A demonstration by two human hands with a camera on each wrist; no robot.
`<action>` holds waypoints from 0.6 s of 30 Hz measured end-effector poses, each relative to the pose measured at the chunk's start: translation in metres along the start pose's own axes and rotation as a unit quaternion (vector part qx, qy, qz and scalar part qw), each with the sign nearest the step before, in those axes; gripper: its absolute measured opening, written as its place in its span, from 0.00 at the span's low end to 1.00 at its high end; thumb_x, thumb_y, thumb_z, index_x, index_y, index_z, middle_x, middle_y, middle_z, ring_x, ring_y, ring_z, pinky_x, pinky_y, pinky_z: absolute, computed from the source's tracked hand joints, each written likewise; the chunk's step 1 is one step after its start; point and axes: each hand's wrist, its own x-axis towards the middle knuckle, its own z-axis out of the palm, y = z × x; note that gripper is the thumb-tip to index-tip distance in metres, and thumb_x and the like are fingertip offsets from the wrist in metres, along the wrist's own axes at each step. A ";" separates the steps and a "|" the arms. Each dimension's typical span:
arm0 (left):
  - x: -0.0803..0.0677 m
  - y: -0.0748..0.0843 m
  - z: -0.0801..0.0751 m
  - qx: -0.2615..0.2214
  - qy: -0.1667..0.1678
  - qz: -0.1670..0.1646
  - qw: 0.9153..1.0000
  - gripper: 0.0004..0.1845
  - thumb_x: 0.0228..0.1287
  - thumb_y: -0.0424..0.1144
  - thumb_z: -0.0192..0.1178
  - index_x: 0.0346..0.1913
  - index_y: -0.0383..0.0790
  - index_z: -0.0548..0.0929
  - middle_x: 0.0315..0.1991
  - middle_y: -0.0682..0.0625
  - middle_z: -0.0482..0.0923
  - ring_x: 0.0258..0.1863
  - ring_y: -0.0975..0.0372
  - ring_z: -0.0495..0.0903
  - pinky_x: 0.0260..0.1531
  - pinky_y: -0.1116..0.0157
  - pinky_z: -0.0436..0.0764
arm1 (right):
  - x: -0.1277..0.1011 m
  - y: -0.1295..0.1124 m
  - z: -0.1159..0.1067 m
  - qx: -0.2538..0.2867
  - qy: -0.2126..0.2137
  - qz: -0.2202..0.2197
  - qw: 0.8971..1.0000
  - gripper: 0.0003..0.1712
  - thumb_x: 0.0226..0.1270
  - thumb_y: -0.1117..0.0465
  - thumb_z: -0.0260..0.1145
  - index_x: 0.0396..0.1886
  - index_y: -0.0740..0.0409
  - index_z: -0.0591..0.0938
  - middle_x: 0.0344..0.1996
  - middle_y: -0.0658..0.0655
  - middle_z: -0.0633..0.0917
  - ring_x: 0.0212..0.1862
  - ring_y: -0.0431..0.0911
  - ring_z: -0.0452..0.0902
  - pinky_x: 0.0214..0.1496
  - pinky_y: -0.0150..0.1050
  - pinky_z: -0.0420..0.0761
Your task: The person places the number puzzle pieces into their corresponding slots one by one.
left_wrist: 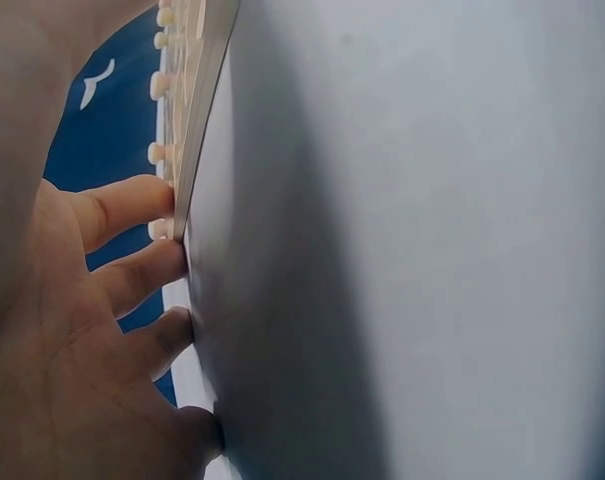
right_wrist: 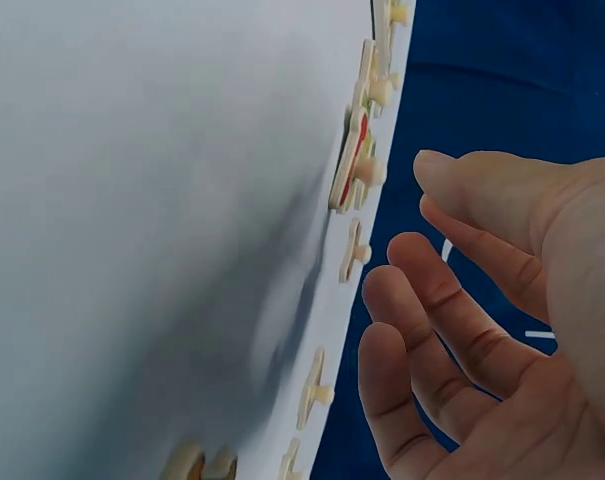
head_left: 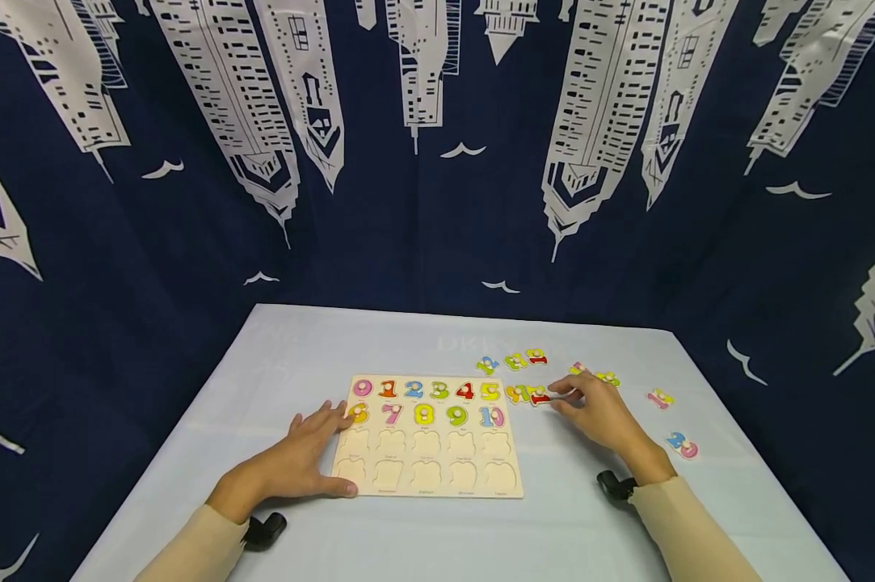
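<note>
My left hand [head_left: 302,453] lies spread at the left side of a wooden number puzzle board [head_left: 437,485], thumb at its lower corner and fingertips at its edge. In the left wrist view the fingers [left_wrist: 132,210] touch the board's edge [left_wrist: 204,110]. The board's two upper rows hold coloured number pieces; its two lower rows are bare recesses. My right hand [head_left: 600,412] hovers just right of a red knobbed puzzle piece [head_left: 540,398]. The right wrist view shows a small gap between the thumb [right_wrist: 437,172] and that piece's knob [right_wrist: 370,172]. A yellow-green piece [head_left: 515,394] lies beside it.
More loose pieces lie beyond the board, among them a blue-green one [head_left: 487,365] and a red-yellow one [head_left: 536,356]. Farther right are a pink-yellow piece [head_left: 660,398] and a blue-pink piece [head_left: 682,445]. The white table [head_left: 299,339] meets a dark blue patterned curtain [head_left: 408,242].
</note>
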 end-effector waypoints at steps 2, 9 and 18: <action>0.000 0.000 -0.002 -0.002 0.001 0.001 1.000 0.69 0.55 0.69 0.88 0.91 0.36 0.67 0.97 0.36 0.54 0.97 0.33 0.50 0.91 0.20 0.46 | 0.004 0.000 0.003 0.004 -0.008 0.003 1.000 0.14 0.74 0.66 0.84 0.57 0.58 0.96 0.53 0.58 0.97 0.49 0.51 0.93 0.63 0.61 0.91; -0.002 -0.001 -0.001 -0.004 0.000 0.000 1.000 0.70 0.54 0.69 0.89 0.91 0.35 0.67 0.96 0.35 0.55 0.97 0.33 0.51 0.91 0.19 0.46 | 0.020 -0.001 0.014 -0.001 -0.050 0.014 0.999 0.16 0.75 0.67 0.82 0.60 0.58 0.95 0.53 0.57 0.95 0.48 0.46 0.90 0.56 0.46 0.88; 0.000 0.001 -0.002 0.001 0.004 0.000 1.000 0.68 0.54 0.70 0.89 0.90 0.36 0.69 0.97 0.35 0.54 0.97 0.33 0.51 0.90 0.19 0.47 | 0.037 -0.003 0.022 -0.004 -0.061 0.041 0.997 0.05 0.78 0.65 0.80 0.48 0.59 0.96 0.37 0.52 0.94 0.42 0.45 0.82 0.57 0.46 0.78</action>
